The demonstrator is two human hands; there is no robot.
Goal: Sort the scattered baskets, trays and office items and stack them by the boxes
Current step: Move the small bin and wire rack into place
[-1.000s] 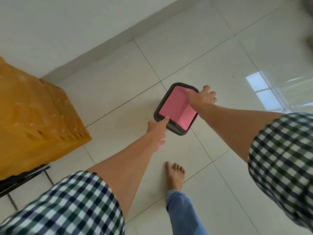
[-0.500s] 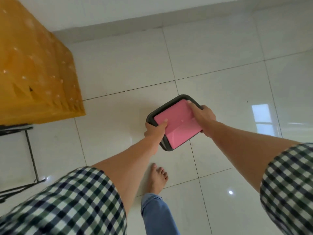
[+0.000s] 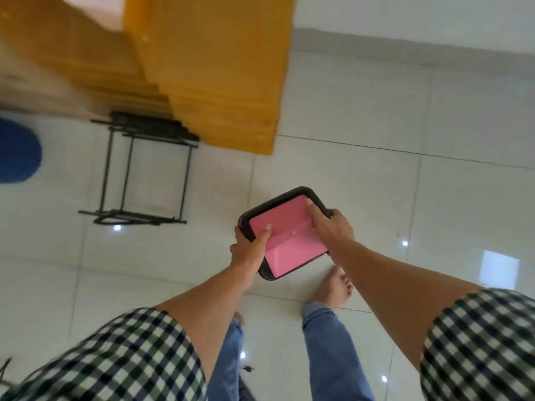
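Left hand [image 3: 251, 250] and right hand [image 3: 333, 230] hold a pink-lined black tray [image 3: 285, 230] above white floor tiles [image 3: 347, 175].

A dark grey rectangular plastic tray [image 3: 269, 275] with rounded corners is held in the air above the tiled floor, tilted, with one corner pointing away. A pink folded sheet [image 3: 289, 227] fills its inside, creased across the middle. The left hand [image 3: 249, 250] grips one long side and the right hand [image 3: 333, 230] the other, thumbs pressing on the pink. The tall yellow-orange box [image 3: 225, 82] stands beyond, well apart.
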